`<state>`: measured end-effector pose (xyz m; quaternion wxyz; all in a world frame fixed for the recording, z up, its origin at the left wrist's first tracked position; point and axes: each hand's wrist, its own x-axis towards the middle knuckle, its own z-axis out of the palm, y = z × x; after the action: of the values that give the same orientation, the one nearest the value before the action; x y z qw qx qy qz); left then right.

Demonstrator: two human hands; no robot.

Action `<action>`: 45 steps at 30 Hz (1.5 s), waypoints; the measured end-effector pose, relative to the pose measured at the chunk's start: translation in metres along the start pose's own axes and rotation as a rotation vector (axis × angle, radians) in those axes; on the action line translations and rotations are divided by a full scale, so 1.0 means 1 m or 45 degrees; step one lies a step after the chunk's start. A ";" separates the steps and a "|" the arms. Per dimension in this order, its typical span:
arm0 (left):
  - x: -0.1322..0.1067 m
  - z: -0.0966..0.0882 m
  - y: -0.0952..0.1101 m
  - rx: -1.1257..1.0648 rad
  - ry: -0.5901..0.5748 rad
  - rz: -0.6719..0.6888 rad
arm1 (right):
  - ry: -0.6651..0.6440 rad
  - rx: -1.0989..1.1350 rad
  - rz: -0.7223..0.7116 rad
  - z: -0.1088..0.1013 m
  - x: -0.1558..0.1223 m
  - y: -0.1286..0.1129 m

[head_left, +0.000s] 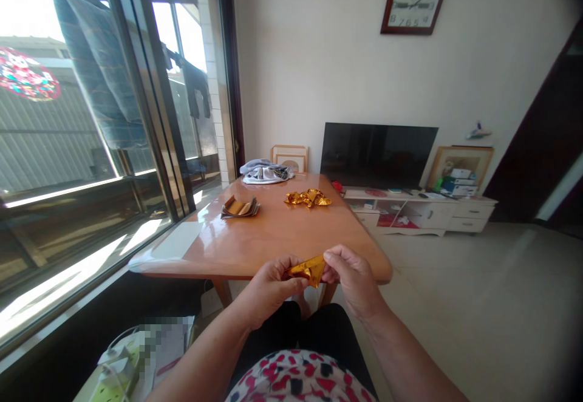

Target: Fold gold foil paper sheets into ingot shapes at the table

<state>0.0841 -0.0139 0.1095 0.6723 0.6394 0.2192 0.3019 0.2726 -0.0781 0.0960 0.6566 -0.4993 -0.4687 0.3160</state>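
Note:
Between my two hands is a piece of gold foil paper (313, 268), partly folded, with a pointed lower corner. My left hand (279, 282) is closed on its left side, the thumb lying along the lower edge. At the upper right corner, my right hand (348, 271) pinches the foil between thumb and fingers. Both hands are just over the near edge of the wooden table (273, 241). Farther back on the table sits a pile of folded gold foil pieces (308, 198). To its left lies a stack of gold and brown paper sheets (240, 207), curled at the edges.
A bundle of grey and white cloth (266, 172) lies at the table's far end. A pale sheet (175, 243) rests near the left corner. Windows run along the left. Beyond the table, a television (378, 154) stands on a low white cabinet (430, 215). A power strip (113, 378) is at lower left.

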 end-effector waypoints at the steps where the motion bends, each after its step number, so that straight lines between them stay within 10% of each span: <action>1: -0.001 0.000 0.000 -0.018 -0.006 -0.017 | 0.009 -0.006 -0.007 0.000 0.000 0.000; 11: 0.006 -0.006 -0.008 -0.059 0.115 -0.030 | -0.036 0.087 0.086 0.002 0.002 0.007; 21: 0.013 -0.008 -0.005 -0.688 0.160 -0.218 | -0.014 0.104 0.009 0.008 0.002 0.006; 39: 0.020 -0.018 -0.019 -0.130 0.248 0.075 | 0.253 0.227 0.084 0.011 0.010 0.025; 45: 0.017 -0.020 -0.018 0.049 0.220 0.167 | 0.069 0.289 0.246 0.014 0.007 0.018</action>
<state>0.0851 0.0127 0.0911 0.6173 0.6367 0.2398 0.3949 0.2628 -0.0609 0.0817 0.6878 -0.4732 -0.3617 0.4150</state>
